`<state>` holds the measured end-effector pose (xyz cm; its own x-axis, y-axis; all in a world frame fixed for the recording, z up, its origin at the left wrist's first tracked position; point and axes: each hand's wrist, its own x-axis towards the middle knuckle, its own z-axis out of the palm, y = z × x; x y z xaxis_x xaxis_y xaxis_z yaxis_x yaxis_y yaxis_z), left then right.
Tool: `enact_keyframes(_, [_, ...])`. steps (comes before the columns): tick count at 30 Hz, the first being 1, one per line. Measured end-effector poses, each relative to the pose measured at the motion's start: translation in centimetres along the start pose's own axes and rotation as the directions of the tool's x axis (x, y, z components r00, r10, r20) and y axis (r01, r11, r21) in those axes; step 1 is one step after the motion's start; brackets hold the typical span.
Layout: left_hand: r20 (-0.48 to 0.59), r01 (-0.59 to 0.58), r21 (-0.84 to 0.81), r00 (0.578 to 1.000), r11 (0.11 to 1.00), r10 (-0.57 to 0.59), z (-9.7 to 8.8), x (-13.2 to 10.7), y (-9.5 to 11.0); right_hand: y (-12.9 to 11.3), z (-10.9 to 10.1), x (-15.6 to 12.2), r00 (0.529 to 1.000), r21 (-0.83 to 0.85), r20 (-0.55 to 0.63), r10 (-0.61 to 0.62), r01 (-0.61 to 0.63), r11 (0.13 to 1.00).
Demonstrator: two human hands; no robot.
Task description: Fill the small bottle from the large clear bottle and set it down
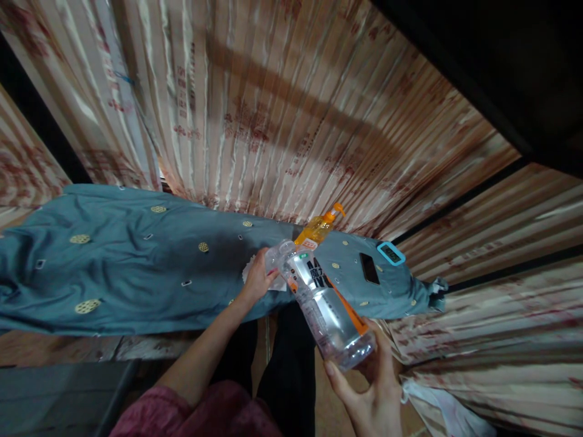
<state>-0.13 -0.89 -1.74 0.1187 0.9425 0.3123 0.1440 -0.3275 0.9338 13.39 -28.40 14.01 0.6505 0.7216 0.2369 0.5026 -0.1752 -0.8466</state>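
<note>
My right hand grips the base of a clear plastic bottle with an orange and black label, tilted with its neck pointing up and away. My left hand is closed around the bottle's cap end, with a white tissue under the fingers. The bottle hangs over the near edge of a surface covered in a teal patterned cloth.
An orange pump bottle stands on the cloth behind the clear bottle. A black phone and a small blue-framed device lie to the right. Striped beige curtains surround everything. A white plastic bag is at lower right.
</note>
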Motion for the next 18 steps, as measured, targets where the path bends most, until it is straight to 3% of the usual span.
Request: enact_keyframes(18, [-0.017,0.036,0.020,0.999,0.999,-0.035,0.05,0.01,0.29,0.82,-0.18,0.18,1.000,-0.026,-0.004,-0.002,0.002,1.000])
